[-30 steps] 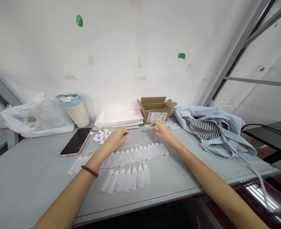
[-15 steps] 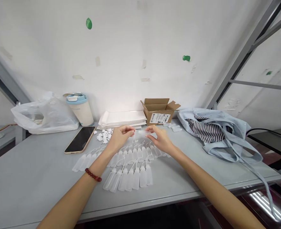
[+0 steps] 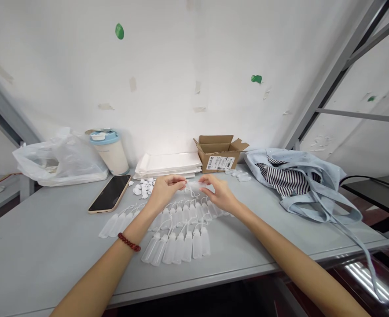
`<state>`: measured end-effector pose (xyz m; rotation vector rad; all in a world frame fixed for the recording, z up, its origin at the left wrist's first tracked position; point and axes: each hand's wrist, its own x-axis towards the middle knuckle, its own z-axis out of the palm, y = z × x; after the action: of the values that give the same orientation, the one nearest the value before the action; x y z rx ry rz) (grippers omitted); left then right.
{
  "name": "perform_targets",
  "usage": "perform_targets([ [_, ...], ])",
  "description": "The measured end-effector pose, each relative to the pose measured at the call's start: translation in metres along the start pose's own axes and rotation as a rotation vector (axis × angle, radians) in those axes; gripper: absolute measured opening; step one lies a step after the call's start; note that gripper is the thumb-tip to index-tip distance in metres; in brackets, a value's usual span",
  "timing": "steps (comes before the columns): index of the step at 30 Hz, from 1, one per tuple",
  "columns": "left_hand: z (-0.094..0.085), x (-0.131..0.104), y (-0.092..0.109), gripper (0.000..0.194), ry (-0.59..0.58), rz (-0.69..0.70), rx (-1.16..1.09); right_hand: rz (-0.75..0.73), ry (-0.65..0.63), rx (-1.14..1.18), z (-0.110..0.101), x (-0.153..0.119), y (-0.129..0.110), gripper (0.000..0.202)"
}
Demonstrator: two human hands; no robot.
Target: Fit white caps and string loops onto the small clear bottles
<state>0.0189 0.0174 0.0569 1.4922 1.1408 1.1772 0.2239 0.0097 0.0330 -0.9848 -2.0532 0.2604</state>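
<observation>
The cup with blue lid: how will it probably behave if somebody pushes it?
The cup looks tall and narrower at its base, so a push near the blue lid may tip it. Its rounded wall could roll once down. Its contents are hidden, so weight is uncertain.

Bright, even light, prob. from above; soft shadows on grey flat worktop [image 3: 65,246]; glare on dark-red glossy surface [image 3: 379,281] lower R; edges stretched.

This looks like a workshop. A metal-framed grey desk [image 3: 59,246] carries rows of small plastic bottles [image 3: 179,248].
</observation>
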Motion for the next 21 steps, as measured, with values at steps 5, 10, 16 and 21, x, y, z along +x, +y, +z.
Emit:
perform_targets([
  [5,-0.0006,-0.0013,0.0009,0.026,-0.07,-0.123,-0.267,-0.011,0.019,0.017,0.0014,-0.0012,-0.0032,0.015],
  [10,-0.0026,0.0005,-0.0018,0.018,-0.09,-0.19,-0.432,-0.038,0.025,0.016,0.001,-0.0012,-0.0056,0.014],
  [16,-0.0009,-0.0002,-0.0013,0.015,-0.095,-0.255,-0.484,-0.077,0.038,0.011,0.0021,-0.0019,-0.0054,0.013],
  [21,-0.0005,-0.0006,-0.0021,0.019,-0.113,-0.266,-0.463,-0.076,0.036,0.016,0.002,-0.0016,-0.0073,0.013],
])
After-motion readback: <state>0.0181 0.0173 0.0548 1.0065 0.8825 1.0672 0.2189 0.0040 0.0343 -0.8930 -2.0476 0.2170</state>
